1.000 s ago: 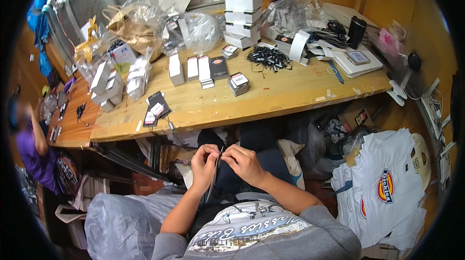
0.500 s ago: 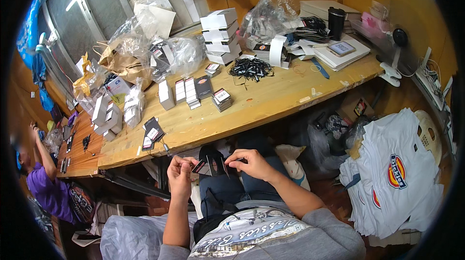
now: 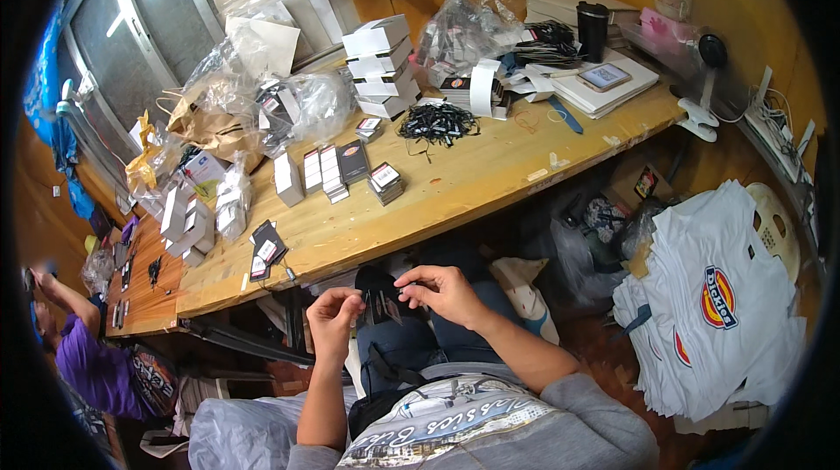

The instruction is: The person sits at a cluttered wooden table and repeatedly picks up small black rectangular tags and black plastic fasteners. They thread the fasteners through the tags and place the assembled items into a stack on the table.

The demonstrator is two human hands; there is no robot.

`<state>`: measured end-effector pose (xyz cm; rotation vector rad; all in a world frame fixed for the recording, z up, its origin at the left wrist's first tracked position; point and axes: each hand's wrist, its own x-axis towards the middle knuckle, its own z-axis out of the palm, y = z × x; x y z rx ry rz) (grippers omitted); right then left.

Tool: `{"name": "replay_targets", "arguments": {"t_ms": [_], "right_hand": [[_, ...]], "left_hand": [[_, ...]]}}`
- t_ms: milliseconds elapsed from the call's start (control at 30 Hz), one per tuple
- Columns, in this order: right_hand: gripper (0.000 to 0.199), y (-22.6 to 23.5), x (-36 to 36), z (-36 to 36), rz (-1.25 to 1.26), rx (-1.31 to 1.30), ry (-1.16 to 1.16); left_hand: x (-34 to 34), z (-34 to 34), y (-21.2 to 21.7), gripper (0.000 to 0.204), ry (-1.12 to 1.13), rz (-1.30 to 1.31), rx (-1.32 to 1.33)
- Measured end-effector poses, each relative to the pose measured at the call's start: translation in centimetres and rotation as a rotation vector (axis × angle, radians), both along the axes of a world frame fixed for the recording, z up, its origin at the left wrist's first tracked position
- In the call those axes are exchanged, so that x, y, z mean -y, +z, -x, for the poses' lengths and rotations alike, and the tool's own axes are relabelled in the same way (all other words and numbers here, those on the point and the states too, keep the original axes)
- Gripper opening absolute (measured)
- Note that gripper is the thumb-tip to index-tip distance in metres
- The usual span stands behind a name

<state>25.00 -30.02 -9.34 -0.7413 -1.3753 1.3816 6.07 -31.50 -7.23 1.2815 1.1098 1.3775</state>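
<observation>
Above my lap both hands are raised with fingertips pinched together. Between them hang thin dark hang tags [image 3: 382, 307], seen nearly edge-on and partly lost against the dark cloth behind. My right hand [image 3: 444, 293] pinches a thin black cord just above the tags. My left hand [image 3: 334, 319] is closed beside them; what is in its fingertips is too small to make out. On the table edge ahead of the left hand lie black hang tags with white labels [image 3: 267, 251], a cord end over the edge. A tangled pile of black cords [image 3: 437, 122] sits farther back.
Stacks of tags [image 3: 385, 181] and white boxes [image 3: 381, 67] stand on the wooden table [image 3: 455, 199]. A phone [image 3: 604, 77] rests on white boxes near a black cup [image 3: 591, 31]. Folded white shirts [image 3: 717, 295] are piled at right. Another person in purple [image 3: 92, 365] sits at far left.
The tags between my hands have turned and hang closer to the right hand. My left hand has moved slightly right and down, the right hand slightly up and left. The view has shifted a little.
</observation>
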Motion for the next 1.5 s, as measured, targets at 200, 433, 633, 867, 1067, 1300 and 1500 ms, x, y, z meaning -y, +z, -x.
{"name": "replay_targets", "arguments": {"t_ms": [200, 433, 633, 867, 1067, 1300, 1500], "right_hand": [[0.012, 0.2, 0.8, 1.1, -0.059, -0.054, 0.018], [0.014, -0.1, 1.1, 0.7, -0.090, -0.084, 0.005], [0.014, 0.0, 1.1, -0.1, -0.122, -0.049, -0.044], [0.015, -0.3, 0.8, -0.9, -0.112, -0.098, -0.054], [0.016, -0.4, 0.9, -1.2, -0.102, -0.117, -0.083], [0.016, -1.0, -0.8, -3.4, 0.145, -0.517, 0.053], [0.017, -0.6, -0.7, -2.8, 0.230, -0.552, 0.156]], "left_hand": [[-0.1, -1.5, -0.4, 0.013, -0.117, -0.069, -0.082], [-0.1, -2.5, -0.4, 0.007, -0.116, 0.039, -0.043], [-0.4, -3.1, -0.5, 0.007, -0.128, 0.086, -0.040], [-1.3, -3.9, -0.1, 0.010, -0.205, 0.081, -0.077], [-0.9, -3.9, 0.3, 0.008, -0.102, 0.065, -0.096], [-2.0, -5.8, 2.3, 0.018, -0.138, 0.071, -0.067], [-1.0, -4.9, 2.3, 0.022, -0.221, 0.058, 0.021]]}}
